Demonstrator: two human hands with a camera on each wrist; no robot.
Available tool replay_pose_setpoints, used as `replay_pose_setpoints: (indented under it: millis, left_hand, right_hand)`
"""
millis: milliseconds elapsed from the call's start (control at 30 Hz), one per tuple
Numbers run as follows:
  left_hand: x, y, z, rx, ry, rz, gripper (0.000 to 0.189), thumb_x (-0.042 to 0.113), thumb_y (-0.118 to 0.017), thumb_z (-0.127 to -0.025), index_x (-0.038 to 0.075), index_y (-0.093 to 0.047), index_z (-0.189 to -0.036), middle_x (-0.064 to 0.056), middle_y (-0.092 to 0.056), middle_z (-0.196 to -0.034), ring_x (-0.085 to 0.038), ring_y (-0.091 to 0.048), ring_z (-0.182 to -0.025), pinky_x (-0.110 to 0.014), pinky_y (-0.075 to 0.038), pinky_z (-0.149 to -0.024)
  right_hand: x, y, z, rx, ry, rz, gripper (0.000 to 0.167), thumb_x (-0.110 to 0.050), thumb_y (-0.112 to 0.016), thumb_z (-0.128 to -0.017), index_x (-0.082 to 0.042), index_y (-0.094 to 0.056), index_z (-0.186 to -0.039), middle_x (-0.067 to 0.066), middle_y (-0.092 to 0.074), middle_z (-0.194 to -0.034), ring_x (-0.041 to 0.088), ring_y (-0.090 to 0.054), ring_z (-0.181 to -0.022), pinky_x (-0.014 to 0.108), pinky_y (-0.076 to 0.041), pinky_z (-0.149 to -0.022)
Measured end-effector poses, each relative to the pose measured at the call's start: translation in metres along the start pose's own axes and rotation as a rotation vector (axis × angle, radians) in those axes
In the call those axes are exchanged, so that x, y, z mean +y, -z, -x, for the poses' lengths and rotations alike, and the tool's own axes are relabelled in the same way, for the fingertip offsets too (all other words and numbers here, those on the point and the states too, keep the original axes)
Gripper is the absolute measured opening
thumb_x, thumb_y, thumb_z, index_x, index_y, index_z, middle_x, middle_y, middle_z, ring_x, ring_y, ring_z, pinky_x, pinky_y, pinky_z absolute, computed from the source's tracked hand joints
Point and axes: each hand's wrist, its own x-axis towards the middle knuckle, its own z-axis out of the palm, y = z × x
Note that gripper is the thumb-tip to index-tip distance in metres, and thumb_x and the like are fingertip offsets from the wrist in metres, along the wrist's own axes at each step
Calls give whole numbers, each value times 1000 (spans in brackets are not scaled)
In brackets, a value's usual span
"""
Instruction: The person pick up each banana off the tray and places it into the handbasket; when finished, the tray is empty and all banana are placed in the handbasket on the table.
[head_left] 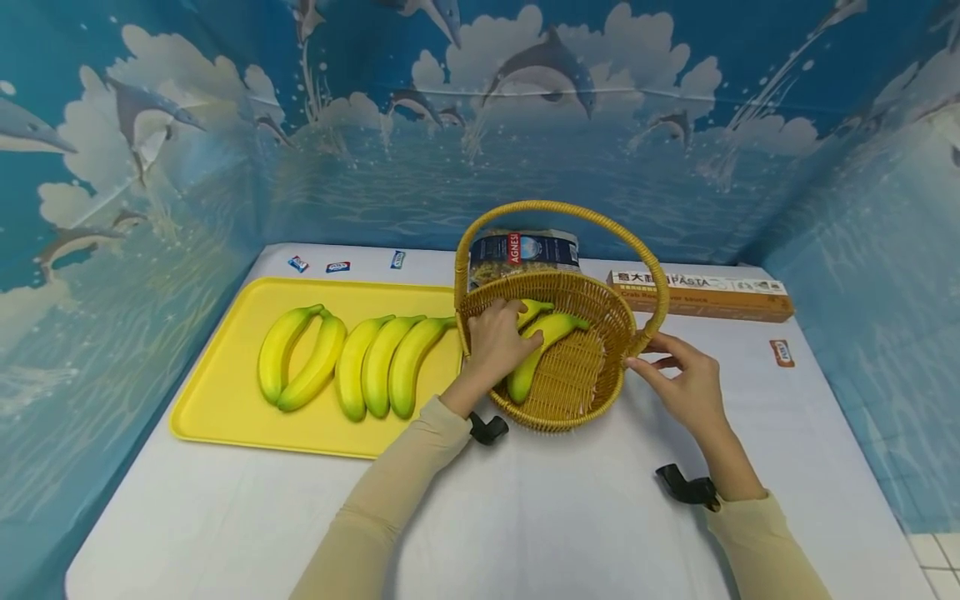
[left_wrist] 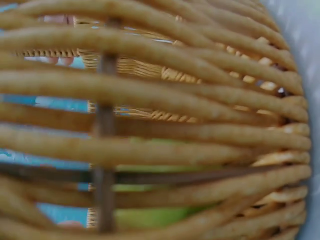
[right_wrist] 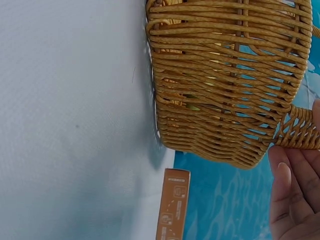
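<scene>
Left hand [head_left: 495, 337] was inside the basket [head_left: 573, 375], back of hand up, thumb apart from fingers, at the two bananas [head_left: 536, 357] there; fingertips hidden, so can't tell if it gripped one. Left forearm slanted in across the tray's near right part. Right hand [head_left: 678, 379] came in from lower right, thumb and fingers pinching the basket at the right base of its handle [head_left: 558, 207]. Basket: round, golden-brown open weave, tall wrapped arch handle. Bananas: smooth, curved, yellow with greenish ends. Left of basket, five more bananas [head_left: 375, 367] lay on a shallow yellow tray [head_left: 217, 408] with rounded corners: two touching at both ends, three side by side. Behind basket: dark bag [head_left: 525, 257] reading "AGNESI". Right of that: long orange-brown box [head_left: 708, 298], "PASTA", "Crab Roe" legible. White tablecloth [head_left: 570, 525] underneath; dolphin-print curtain [head_left: 420, 179] behind.
</scene>
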Motion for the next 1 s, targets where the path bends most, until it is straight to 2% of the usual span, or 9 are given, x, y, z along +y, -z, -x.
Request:
replay_pose_setpoints:
  millis: [100,200,333,433,533,733,867,1000]
  left_hand:
    - [-1,6,6,33,-50,71,39,36,-72,-85,13,-69,-116,-5,-67,-108,-20,-63,-94,-38,-42,-76]
    - [0,20,18,31,-101,181,37,33,-71,-86,11,-68,-116,-6,-66,-107,-21,-61,-91,-36,-41,-75]
    - [-3,52,43,10,-127,330,35,28,-71,-87,10,-67,-117,-9,-65,-106,-23,-59,-84,-37,-42,-78]
    - [-17,77,58,66,-115,389,34,24,-72,-86,9,-67,-116,-9,-64,-105,-22,-58,-83,-36,-44,-76]
    - [-41,100,66,173,-80,415,33,21,-73,-85,8,-68,-116,-9,-64,-106,-25,-59,-85,-36,-45,-73]
    - [-105,141,70,360,89,429,41,15,-72,-85,5,-64,-124,-16,-61,-116,-34,-58,-98,-44,-43,-87]
    - [-145,161,76,453,219,391,45,16,-71,-87,4,-61,-128,-19,-57,-123,-34,-54,-105,-50,-40,-95]
    - [-174,175,80,512,303,348,47,20,-69,-89,6,-59,-132,-20,-54,-128,-37,-51,-113,-50,-35,-100]
  right_hand:
    - [1,-1,1,-2,-3,-1,43,-8,-82,-77,1,-69,-117,21,-72,-101,-22,-48,-92,0,-42,-73]
    - [1,-1,1,-6,-4,0,43,-8,-82,-78,1,-68,-118,20,-72,-102,-21,-48,-93,1,-42,-73]
    - [0,0,0,-4,-9,5,44,-9,-82,-78,0,-68,-118,19,-72,-103,-21,-49,-93,1,-42,-74]
    - [1,-1,0,-1,-4,3,44,-8,-82,-77,1,-68,-118,20,-72,-103,-21,-49,-93,0,-42,-74]
    - [2,-1,0,5,14,-7,43,-6,-82,-76,2,-68,-117,21,-72,-101,-21,-49,-92,0,-42,-73]
    - [3,0,-1,12,17,-18,43,-5,-82,-76,3,-68,-117,22,-72,-101,-21,-50,-92,0,-42,-73]
    - [3,-1,0,3,2,-16,44,-6,-82,-77,3,-68,-117,22,-72,-101,-21,-49,-91,0,-42,-73]
    - [2,-2,0,4,-2,-23,43,-6,-82,-77,3,-68,-117,22,-72,-101,-21,-49,-91,0,-42,-73]
